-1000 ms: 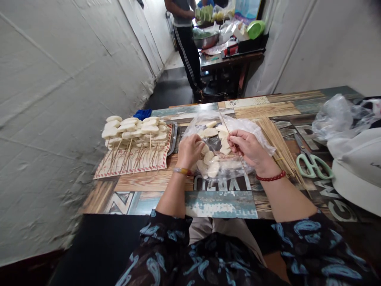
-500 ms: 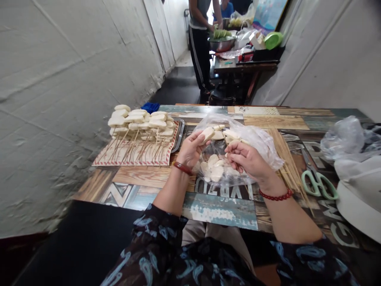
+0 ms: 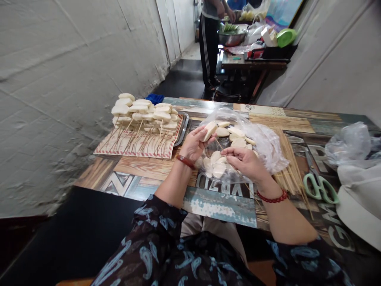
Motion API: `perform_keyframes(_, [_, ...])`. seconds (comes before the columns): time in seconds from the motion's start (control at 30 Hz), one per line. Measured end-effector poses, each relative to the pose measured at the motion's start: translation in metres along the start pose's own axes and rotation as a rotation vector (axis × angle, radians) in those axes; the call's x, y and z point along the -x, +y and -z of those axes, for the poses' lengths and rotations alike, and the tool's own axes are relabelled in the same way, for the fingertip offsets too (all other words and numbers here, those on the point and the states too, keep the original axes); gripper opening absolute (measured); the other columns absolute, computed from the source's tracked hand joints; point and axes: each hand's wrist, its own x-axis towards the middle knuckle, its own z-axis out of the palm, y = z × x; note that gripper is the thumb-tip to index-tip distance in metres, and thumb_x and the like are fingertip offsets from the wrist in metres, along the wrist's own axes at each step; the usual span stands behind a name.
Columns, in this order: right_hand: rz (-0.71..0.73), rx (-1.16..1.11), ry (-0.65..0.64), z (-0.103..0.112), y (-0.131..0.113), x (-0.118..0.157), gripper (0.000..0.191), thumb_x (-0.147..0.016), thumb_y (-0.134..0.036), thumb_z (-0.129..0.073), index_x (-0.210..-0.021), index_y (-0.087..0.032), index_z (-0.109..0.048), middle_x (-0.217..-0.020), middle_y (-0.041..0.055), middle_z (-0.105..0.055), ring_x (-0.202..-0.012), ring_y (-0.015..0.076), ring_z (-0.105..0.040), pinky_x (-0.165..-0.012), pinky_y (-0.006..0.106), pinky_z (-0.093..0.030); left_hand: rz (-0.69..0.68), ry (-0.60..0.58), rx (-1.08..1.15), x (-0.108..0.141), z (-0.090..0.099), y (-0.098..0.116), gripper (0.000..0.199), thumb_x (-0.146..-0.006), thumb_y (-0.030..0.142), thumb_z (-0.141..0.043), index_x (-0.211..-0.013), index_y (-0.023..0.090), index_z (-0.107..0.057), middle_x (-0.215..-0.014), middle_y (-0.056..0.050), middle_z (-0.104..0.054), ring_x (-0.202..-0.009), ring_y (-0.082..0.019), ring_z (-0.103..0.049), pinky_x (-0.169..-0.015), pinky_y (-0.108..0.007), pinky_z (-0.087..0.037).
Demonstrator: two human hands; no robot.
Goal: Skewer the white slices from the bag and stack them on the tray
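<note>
My left hand (image 3: 194,146) is closed on a pale oval slice (image 3: 210,131), held tilted above a clear plastic bag (image 3: 264,149). Between the fingertips of my right hand (image 3: 244,161) is a thin wooden skewer (image 3: 219,143), its front end pointing at the slice's lower edge. Whether the tip has gone in, I cannot tell. Loose pale slices (image 3: 219,170) lie on the bag below my hands, with more slices (image 3: 238,137) behind. Left of my hands, skewered slices (image 3: 143,115) are stacked on a paper-lined metal tray (image 3: 182,129), their sticks toward me.
A bundle of bare skewers (image 3: 287,163) lies right of the bag, beside green-handled scissors (image 3: 320,186). Farther right are a white cap-like object (image 3: 361,198) and crumpled plastic (image 3: 347,143). Behind, a person (image 3: 210,43) stands by a metal bowl (image 3: 232,39) on another table.
My right hand has brought the skewer left and close to the slice in my left hand. The view has shifted slightly. The person behind has moved their hands above the bowl.
</note>
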Motion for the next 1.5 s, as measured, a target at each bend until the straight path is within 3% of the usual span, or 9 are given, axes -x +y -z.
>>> perform_keyframes(0.7, [-0.002, 0.084, 0.038, 0.0009, 0.0001, 0.0009, 0.024, -0.077, -0.024, -0.058, -0.093, -0.016, -0.074, -0.056, -0.0049, -0.046, -0.049, 0.009, -0.034, -0.046, 0.023, -0.024, -0.056, 0.016, -0.073, -0.001, 0.0001, -0.002, 0.02, -0.074, 0.016, -0.078, -0.092, 0.012, -0.07, -0.088, -0.008, -0.075, -0.074, -0.017, -0.073, -0.07, -0.028, -0.058])
perform_keyframes(1.03, [0.004, 0.076, 0.035, 0.0002, 0.0004, 0.0006, 0.023, -0.077, -0.024, -0.058, -0.091, -0.018, -0.074, -0.054, -0.0047, -0.047, -0.048, 0.009, -0.033, -0.045, 0.023, -0.022, -0.089, -0.01, -0.12, 0.0, 0.0024, -0.0031, 0.028, -0.069, 0.024, -0.083, -0.092, 0.013, -0.072, -0.09, -0.008, -0.076, -0.076, -0.018, -0.073, -0.08, -0.034, -0.058])
perform_keyframes(1.5, [-0.001, 0.093, 0.094, -0.0028, -0.0023, 0.0007, 0.021, -0.075, -0.024, -0.058, -0.087, -0.017, -0.074, -0.056, -0.0037, -0.049, -0.047, 0.0089, -0.033, -0.045, 0.024, -0.024, -0.136, -0.047, -0.175, -0.0011, 0.0029, -0.0068, 0.04, -0.058, 0.031, -0.089, -0.091, 0.013, -0.075, -0.087, -0.008, -0.076, -0.073, -0.019, -0.071, -0.073, -0.034, -0.057])
